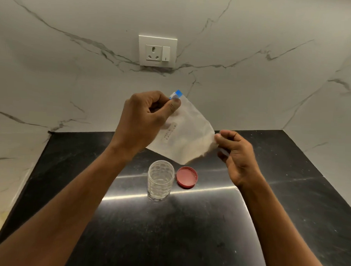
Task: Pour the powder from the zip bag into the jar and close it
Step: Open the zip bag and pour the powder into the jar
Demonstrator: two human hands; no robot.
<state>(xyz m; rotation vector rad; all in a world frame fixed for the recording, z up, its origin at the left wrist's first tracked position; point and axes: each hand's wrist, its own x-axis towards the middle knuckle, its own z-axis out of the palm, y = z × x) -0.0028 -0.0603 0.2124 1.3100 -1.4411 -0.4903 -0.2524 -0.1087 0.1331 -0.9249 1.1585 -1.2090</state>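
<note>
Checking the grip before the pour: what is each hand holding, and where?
Both hold the clear plastic zip bag of pale powder: left hand pinches its blue-slider corner, right hand pinches the opposite edge.

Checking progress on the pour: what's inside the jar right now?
The jar looks empty: clear dimpled walls, no powder visible, lid off beside it. The powder remains in the zip bag.

The zip bag (187,133) is clear with a blue slider at its top corner and a small label on its side. It hangs tilted in the air above the desk, with pale powder (192,151) low inside. The jar (160,179) is clear and bumpy, stands upright and open, and looks empty. Its red lid (186,177) lies flat just beside it.
</note>
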